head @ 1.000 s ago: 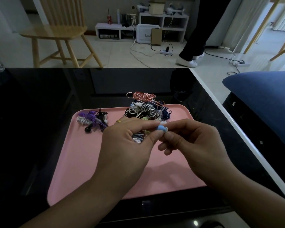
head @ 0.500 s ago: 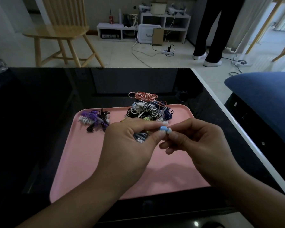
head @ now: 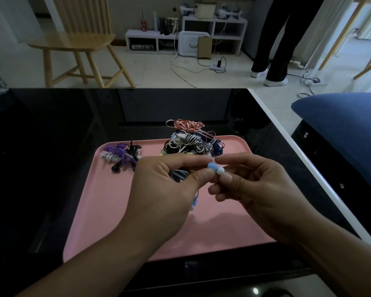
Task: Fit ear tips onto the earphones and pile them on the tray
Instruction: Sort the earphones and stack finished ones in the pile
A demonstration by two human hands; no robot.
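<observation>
Since the earlier frame, a second blue earbud (head: 195,203) had dropped to dangle below the left hand (head: 167,189). That hand pinched the blue earphone (head: 212,165) above the pink tray (head: 107,211). The right hand (head: 253,185) pinched the white ear tip (head: 220,170) against it.

The white ear tip (head: 220,170) now shows beside the blue earbud (head: 212,166), pinched between both hands.

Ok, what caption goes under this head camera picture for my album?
Left hand and right hand press a white ear tip onto a blue earphone above a pink tray.
</observation>
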